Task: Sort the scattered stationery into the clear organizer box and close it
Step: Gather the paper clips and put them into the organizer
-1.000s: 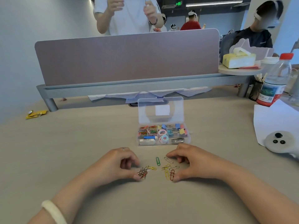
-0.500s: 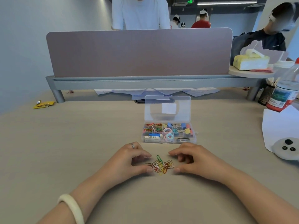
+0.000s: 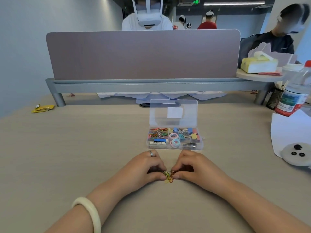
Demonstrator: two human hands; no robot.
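One desk carries everything in play. Toward its far edge, near the middle, the clear organizer box sits with its lid standing upright at the rear, so every compartment is open from above. The far-left compartments hold stored clips of the kind I am collecting.

Nearer the front edge, apart from the box, my left hand and right hand rest knuckles-up on the desk, facing each other. Each hand is curled, with its thumb tip and fingertips drawn together and pressed against the paper clips from its own side. The hands do not appear to touch; the clips fill the gap between them.

The paper clips lie on the desk surface in one tight, tangled clump of yellow, orange and green wire. I judge them:
- very light;
- stiff and thin;
- slippery on the smooth top.

Single clips lie flat and resist pickup, and loose ones are likely to slide out of a wide grasp. Recommended hold: pinch the clump as a whole at its middle, where the wires interlock, and squeeze firmly before lifting. Carry it low toward the far-left compartments. I cannot tell whether every clip is inside the pinch.
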